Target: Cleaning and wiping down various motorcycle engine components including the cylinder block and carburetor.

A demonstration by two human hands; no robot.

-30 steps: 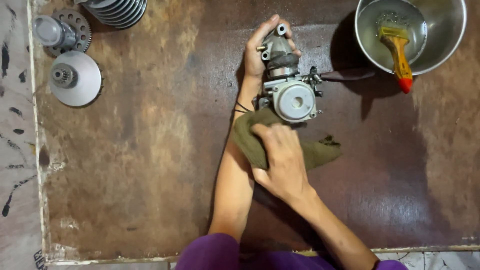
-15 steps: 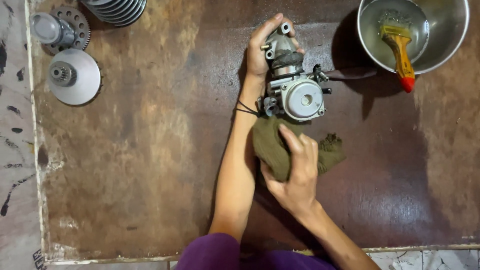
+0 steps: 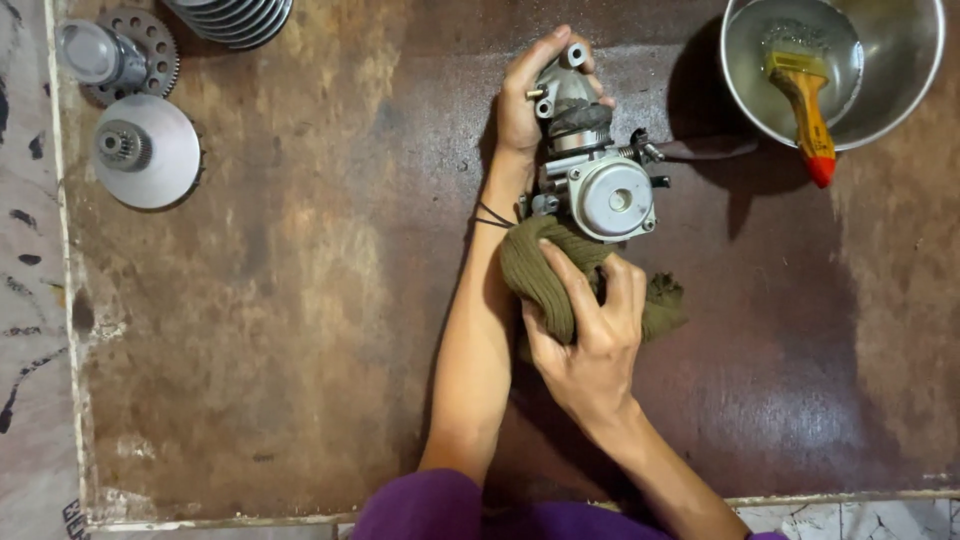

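Spreading across nearly the whole view is a brown, stained and worn surface (image 3: 280,330), its finish rubbed pale in patches toward the left and darker, reddish toward the right. Past its left edge and along its near edge shows a light floor with dark marbled marks (image 3: 25,300). No packages, labels or signs can be made out.

Near the middle of the far edge, the left hand (image 3: 525,100) is closed around the upper neck of a grey metal carburetor (image 3: 595,165), fingers wrapped over its top, holding it up off the surface with its round cap facing the camera. A dark band sits on that wrist. Just below, the right hand (image 3: 590,340) is curled shut on an olive-green rag (image 3: 545,280), pressing the bunched cloth against the carburetor's lower side; a loose end of the rag hangs out to the right.

In the far right corner stands a round steel bowl (image 3: 900,90) holding a little clear liquid and a paintbrush (image 3: 805,110) with a yellow-orange handle and red tip, the handle leaning over the rim. In the far left corner lie a toothed gear with a grey cylinder (image 3: 115,55), a round metal disc with a small central gear (image 3: 148,150), and, at the far edge, a finned metal part (image 3: 235,18).
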